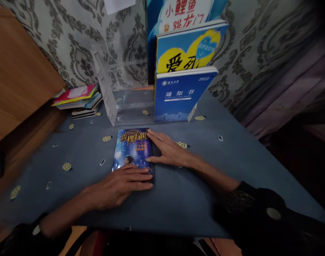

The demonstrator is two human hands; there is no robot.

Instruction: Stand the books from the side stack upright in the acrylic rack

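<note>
Blue cover w/ gold lettering: on the head cam I've got a small book [132,149] lying flat on the tablecloth [184,202], front up, title at the far end, cartoon head lower down. It's just in front of a clear acrylic stand [105,83], approx. mid-table.

Left hand [120,186] is palm down over the near end of it; fingers straight & close together, laid across the lower cover. Thumb's hidden, so can't tell its pos. Right hand [168,149] is at the R edge, fingers stretched out, thumb spread wide of them, tips touching that edge. AFAICT neither hand is wrapped round it. Both arms I see in black sleeves [261,213], w/ a pale button on each.

Upright in the stand's R part, front to back: dark-blue booklet [181,103] marked 2022, yellow-heart book [162,64], taller book [152,35] w/ red chars, top cut off. Far L: pile of books [82,101], pink/yellow one on top, nr. a wooden panel [24,64]. Patterned wallpaper [84,57] behind; far R's too dim & blurred to tell.
</note>
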